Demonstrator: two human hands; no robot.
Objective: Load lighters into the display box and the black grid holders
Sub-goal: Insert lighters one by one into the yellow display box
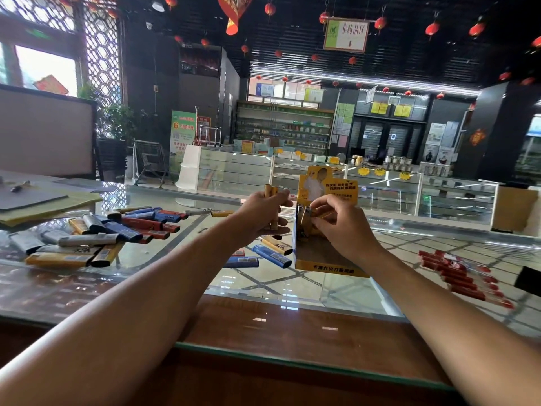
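Observation:
A yellow display box point(325, 266) stands on the glass counter point(263, 288) in the middle. My right hand point(341, 222) pinches a gold lighter point(306, 215) at the box's upper left, above a few lighters standing inside. Just left of the box, my left hand point(260, 213) grips a small bundle of gold lighters point(270, 191) upright. A pile of loose lighters point(96, 235) in gold, silver, blue and red lies at the left. Two blue lighters point(270, 255) and a gold one lie beside the box. No black grid holder can be made out.
A row of red lighters point(462, 276) lies at the right, with a black object point(530, 281) at the frame edge. Yellow folders and a grey sheet point(38, 203) sit at the far left. A wooden ledge point(263, 332) runs along the counter's near edge.

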